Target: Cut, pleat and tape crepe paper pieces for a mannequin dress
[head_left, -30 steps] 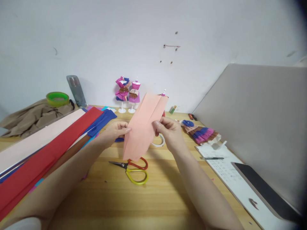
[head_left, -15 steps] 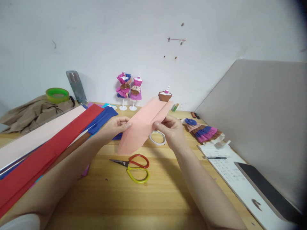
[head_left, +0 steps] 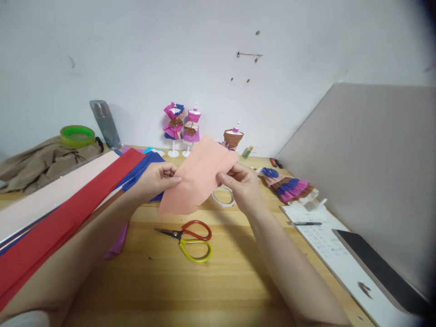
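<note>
A piece of peach crepe paper [head_left: 199, 175] is held up over the table between my two hands. My left hand [head_left: 158, 178] pinches its left edge between thumb and fingers. On the opposite edge, my right hand [head_left: 240, 184] grips it the same way. Below the paper lies a pair of scissors [head_left: 184, 238] with one red and one yellow handle, its blades pointing left. A white ring of tape [head_left: 223, 196] rests flat behind, partly covered by my right hand and the paper.
Long strips of red paper [head_left: 75, 213] and other colours lie on the left. Small dress forms [head_left: 174, 125] stand by the wall, near a flask [head_left: 105, 123]. At right are a ruffled paper dress [head_left: 289, 186], a white board [head_left: 327, 245] and a pen [head_left: 306, 223]. Green tape [head_left: 77, 136] sits on brown cloth.
The peach paper has turned and flattened out, showing a broader face. Both hands have shifted slightly left with it and keep their hold. The brown dress form behind shows more.
</note>
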Available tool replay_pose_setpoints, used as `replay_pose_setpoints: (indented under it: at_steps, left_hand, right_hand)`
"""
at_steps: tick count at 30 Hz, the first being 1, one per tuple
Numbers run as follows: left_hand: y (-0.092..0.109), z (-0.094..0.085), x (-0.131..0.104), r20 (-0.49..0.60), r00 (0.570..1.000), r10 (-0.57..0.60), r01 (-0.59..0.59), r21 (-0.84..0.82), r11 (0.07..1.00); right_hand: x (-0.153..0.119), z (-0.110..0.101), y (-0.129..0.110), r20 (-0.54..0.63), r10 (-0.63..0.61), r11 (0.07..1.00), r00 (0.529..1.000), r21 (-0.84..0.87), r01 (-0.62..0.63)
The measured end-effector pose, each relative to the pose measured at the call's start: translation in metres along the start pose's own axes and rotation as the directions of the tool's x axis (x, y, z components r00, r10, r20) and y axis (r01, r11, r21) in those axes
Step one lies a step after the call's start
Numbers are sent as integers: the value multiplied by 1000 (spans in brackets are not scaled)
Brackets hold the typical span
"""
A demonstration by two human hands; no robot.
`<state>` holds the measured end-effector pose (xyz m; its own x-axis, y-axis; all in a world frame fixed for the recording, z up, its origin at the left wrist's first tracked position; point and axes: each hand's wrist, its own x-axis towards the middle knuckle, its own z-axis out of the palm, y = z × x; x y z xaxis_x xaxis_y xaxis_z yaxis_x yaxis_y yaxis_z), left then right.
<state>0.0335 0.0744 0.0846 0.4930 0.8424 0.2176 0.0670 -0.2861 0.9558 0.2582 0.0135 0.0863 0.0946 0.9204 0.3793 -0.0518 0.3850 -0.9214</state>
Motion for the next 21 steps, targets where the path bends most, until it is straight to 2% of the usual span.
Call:
replay_pose_setpoints:
  at_steps: [3,7,9,15,18,21]
  left_hand:
    - [0,0,0,-28,999,41,-39,92,995]
    - [1,1,-1,-53,996,75,-65,167,984]
    - [2,0,-1,-48,996,72,-63,161,985]
    - [4,-1,-3,-37,999,29,-25,119,993]
    - [3,-3,-4,-27,1000,-6,9,86,996]
    - [-2,-5,-3,79,993,-84,85,-5,996]
  right_hand:
    - [0,2,-1,-27,-11,1000,1000,23,12]
    - [1,-1,1,-105,-7,1000,994,-31,3]
    - [1,-4,1,-117,-5,999,993,-52,-1]
    - [0,-5,-1,-57,19,996,998,-87,-24]
    - [1,-6,2,-98,35,993,995,-111,-46]
    - [2,-7,4,-168,15,996,986,-89,-30]
